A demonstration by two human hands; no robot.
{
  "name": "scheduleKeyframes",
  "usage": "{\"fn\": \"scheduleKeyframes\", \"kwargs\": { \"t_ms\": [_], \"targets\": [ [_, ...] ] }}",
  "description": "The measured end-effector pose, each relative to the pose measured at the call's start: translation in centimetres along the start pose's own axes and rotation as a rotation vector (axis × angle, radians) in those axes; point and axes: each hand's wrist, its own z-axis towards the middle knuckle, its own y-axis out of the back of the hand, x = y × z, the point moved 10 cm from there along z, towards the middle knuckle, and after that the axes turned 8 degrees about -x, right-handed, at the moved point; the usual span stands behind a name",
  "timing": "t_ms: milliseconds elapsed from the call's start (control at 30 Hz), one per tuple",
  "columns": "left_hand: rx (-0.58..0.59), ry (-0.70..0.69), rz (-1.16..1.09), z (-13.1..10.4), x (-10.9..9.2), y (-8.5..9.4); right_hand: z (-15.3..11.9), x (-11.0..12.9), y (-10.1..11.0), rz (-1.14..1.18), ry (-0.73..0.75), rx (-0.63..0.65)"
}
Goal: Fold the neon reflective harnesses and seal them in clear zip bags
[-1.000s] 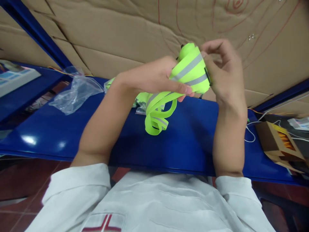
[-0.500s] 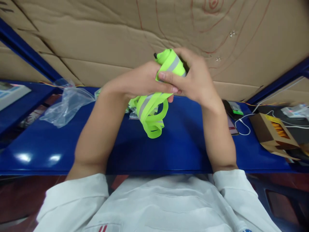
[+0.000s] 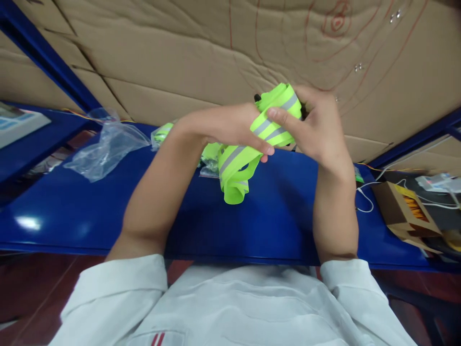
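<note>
The person's left hand [image 3: 248,129] grips a neon reflective strap [image 3: 269,128], bundled in layers above the blue table [image 3: 245,235]; right hand [image 3: 319,122] curls round the bundle's other end, thumb pressed on the strap. Loose loops [image 3: 234,193] dangle over the table's middle; can't tell if they touch it. Likely risk: left grip eases, layers slip and unroll toward the table; the dangling loops could also twist if pulled unevenly.
</note>
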Motion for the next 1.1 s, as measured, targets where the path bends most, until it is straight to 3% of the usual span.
{"fn": "scheduleKeyframes", "kwargs": {
  "t_ms": [167,367,433,533,667,867,1000,1100],
  "targets": [
    [0.005,0.014,0.06,0.4,1.1,0.3,0.0,-0.8,-0.3,0.016,-0.054,-0.011],
    [-0.178,0.048,0.163,1.3,3.2,3.0,-0.1,-0.3,1.2,0.014,-0.02,-0.179],
    [-0.172,0.053,0.063,1.2,3.4,2.9,-0.2,-0.8,1.3,0.116,-0.074,-0.187],
    [-0.083,-0.007,-0.103,0.8,2.1,1.7,-0.4,-1.9,0.5,0.403,-0.204,-0.137],
    [-0.059,-0.038,-0.169,0.4,1.0,0.7,-0.5,-2.9,-0.6,0.655,-0.32,-0.048],
    [-0.049,0.043,-0.492,2.2,3.3,-1.1,0.0,-3.0,3.9,0.293,-0.1,-0.316],
    [-0.02,0.038,-0.552,2.5,3.5,-2.1,-0.1,-2.5,4.5,0.213,-0.069,-0.31],
    [0.103,0.003,-0.657,1.8,2.2,-3.3,-0.3,-1.3,4.5,0.142,-0.056,-0.272]
  ]
}}
